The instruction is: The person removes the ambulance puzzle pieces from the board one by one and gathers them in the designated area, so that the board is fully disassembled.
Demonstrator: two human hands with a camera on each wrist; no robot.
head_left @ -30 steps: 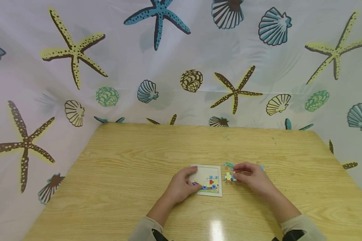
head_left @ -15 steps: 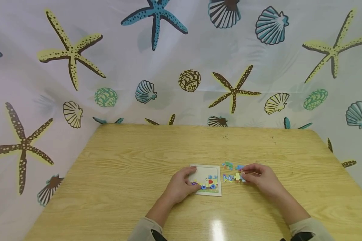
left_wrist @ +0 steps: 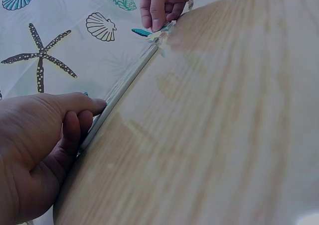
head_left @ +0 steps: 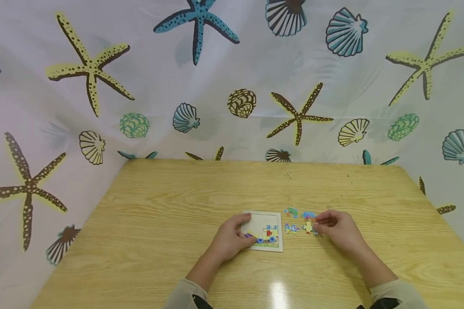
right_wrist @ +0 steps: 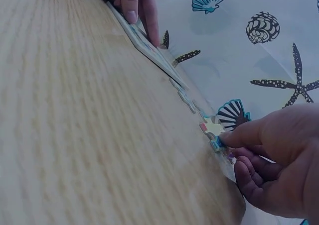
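Observation:
In the head view a square puzzle board (head_left: 261,219) with a pale frame lies on the table, its lower part filled with a vehicle picture. My left hand (head_left: 229,241) grips its left side, thumb over the lower edge; in the left wrist view the thumb (left_wrist: 94,105) lies on the frame. To the right, my right hand (head_left: 342,232) pinches a yellow jigsaw piece (head_left: 308,227) with a blue corner, close to the tabletop. The right wrist view shows the thumb on that blue corner (right_wrist: 218,142), other fingers curled beneath.
Between board and right hand lie more jigsaw pieces: a green one (head_left: 291,212), a blue and pink one (head_left: 308,215) and a blue-purple one (head_left: 292,228). The wooden table (head_left: 170,201) meets a shell-and-starfish cloth (head_left: 216,98) at its back and sides.
My right hand has moved rightward with the yellow jigsaw piece, away from the board, and the blue-purple piece shows clearly now. My left hand stays on the board.

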